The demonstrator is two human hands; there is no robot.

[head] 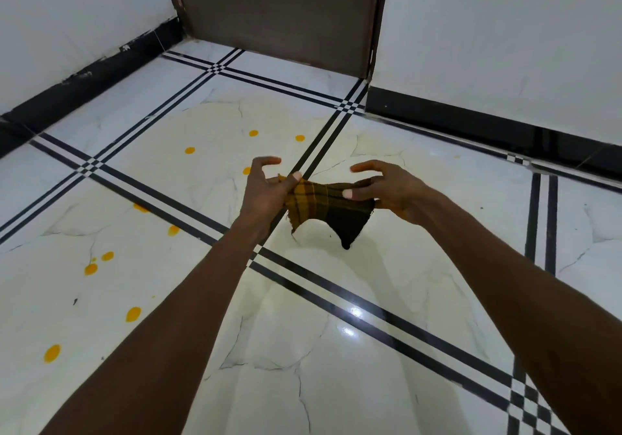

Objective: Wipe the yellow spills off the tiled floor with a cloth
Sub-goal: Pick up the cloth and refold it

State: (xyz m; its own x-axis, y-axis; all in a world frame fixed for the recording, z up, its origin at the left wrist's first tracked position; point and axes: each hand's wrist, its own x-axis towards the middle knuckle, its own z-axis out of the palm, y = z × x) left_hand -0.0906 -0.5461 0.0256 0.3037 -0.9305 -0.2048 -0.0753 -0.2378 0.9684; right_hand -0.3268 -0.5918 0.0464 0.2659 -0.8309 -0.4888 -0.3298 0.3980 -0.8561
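Note:
A small yellow-and-dark checked cloth [331, 207] hangs stretched in the air between both hands, above the white tiled floor [336, 350]. My left hand [264, 192] pinches its left end with the thumb, the other fingers spread. My right hand [387, 187] pinches its right end the same way. Several yellow spills dot the floor: one [189, 150] beyond my left hand, others [91, 269] at the left, more [52, 353] near the lower left. The tiles under and right of the cloth show no yellow.
Black double lines [336, 286] cross the white tiles. A brown door [279, 13] stands at the far end between white walls with a black skirting [488, 128]. The left wall [67, 23] runs close beside the spills.

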